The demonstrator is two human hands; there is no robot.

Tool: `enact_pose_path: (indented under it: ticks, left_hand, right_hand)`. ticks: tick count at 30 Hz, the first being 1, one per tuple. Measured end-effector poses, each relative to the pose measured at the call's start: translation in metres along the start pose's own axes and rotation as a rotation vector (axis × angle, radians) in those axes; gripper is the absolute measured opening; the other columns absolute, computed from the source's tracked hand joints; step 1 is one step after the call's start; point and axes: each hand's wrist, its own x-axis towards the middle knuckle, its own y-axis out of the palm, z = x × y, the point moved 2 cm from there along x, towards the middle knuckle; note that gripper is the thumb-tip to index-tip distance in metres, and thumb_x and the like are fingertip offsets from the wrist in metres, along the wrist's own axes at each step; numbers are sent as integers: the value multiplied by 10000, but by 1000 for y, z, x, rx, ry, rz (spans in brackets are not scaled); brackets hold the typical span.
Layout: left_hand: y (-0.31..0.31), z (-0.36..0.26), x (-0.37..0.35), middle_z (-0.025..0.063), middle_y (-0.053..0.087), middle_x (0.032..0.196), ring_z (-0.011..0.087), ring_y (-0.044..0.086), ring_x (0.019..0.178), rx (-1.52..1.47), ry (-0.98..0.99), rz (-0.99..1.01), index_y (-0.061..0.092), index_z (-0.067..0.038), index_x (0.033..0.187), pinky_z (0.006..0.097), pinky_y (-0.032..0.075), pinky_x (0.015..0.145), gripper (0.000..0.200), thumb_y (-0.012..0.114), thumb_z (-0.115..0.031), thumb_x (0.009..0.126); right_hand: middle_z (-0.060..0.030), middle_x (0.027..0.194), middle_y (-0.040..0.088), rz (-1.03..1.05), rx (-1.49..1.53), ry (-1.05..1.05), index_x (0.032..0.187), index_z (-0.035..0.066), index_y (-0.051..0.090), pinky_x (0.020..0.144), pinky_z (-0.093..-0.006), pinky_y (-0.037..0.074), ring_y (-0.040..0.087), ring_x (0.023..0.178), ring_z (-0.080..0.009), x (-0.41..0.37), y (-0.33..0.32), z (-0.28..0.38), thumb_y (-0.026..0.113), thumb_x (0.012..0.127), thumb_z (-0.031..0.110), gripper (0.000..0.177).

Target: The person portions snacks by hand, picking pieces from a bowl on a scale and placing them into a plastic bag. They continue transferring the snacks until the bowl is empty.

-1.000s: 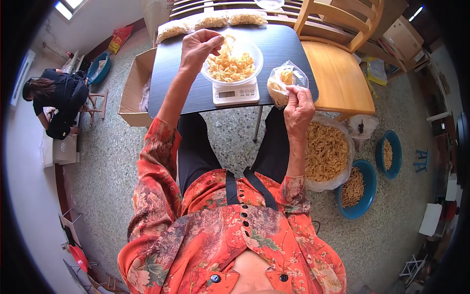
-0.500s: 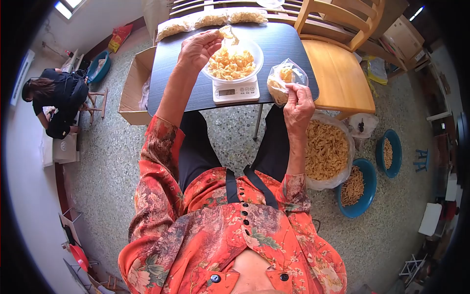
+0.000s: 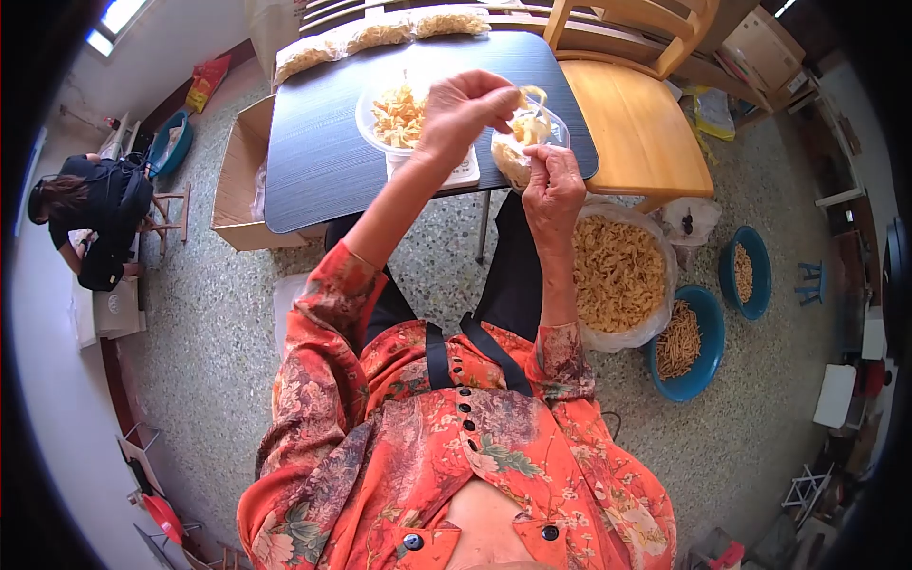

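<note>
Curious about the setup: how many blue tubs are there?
3. A large tub with sticks and a smaller tub beside it stand right; a far tub is left, near the seated person.

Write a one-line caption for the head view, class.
At a dark table, the left hand holds a pale curled strip above a clear plastic bag held by the right hand.

White glare at window, upper left; scene bright, strong fisheye bending, corners black.
</note>
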Motion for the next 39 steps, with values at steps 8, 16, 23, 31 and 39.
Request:
enact_pose_path:
  ticks: [8,16,23,31,39]
  left_hand:
    - [29,24,-1,74,630,701,193,646,639,959,341,104,633,-35,868,308,533,610,97,721,-54,833]
    - [38,30,-8,79,622,916,273,644,948,1139,427,375,744,-71,881,386,526,825,104,672,-42,812]
    - [49,33,3,106,708,854,306,702,865,1449,149,479,749,-113,823,410,549,748,60,710,-148,795]
    - [28,10,-16,87,726,889,301,708,837,1018,442,284,755,-118,940,406,554,737,106,690,-116,857]
    - [-102,-34,23,100,684,1016,281,671,958,1395,226,62,737,-121,1046,392,531,854,224,690,-55,837]
  right_hand:
    - [-160,916,654,0,-48,4,938,16,665,758,-412,545,668,860,-338,-4,-7,0,607,866,-61,120]
    - [-159,923,661,-52,-95,-63,946,4,668,771,-411,551,671,876,-337,-8,-9,-7,585,884,-51,116]
    - [-148,921,664,-41,-105,-70,962,6,672,784,-409,544,667,887,-324,-10,-9,-8,581,901,-40,119]
    - [-129,906,676,-55,-161,-49,925,2,672,779,-380,542,672,848,-301,-7,-12,-12,613,911,-23,66]
    - [-130,902,661,-22,-141,-5,911,5,667,783,-384,540,664,855,-302,-6,-14,-9,632,893,-28,51]
